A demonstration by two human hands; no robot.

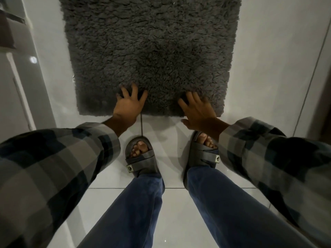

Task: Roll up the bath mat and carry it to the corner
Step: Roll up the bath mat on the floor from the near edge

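A dark grey shaggy bath mat (150, 51) lies flat on the white tiled floor, running from the top of the view down to just ahead of my feet. My left hand (129, 103) rests on the mat's near edge with fingers spread and sunk into the pile. My right hand (198, 110) lies on the same near edge further right, fingers apart on the pile and thumb hanging off over the tile. Neither hand has the mat gripped or lifted.
My two feet in grey slides (140, 156) stand on the white tile floor (268, 68) right behind the mat's near edge. A white door or cabinet front (19, 90) runs along the left. A dark vertical edge (324, 97) stands at the far right.
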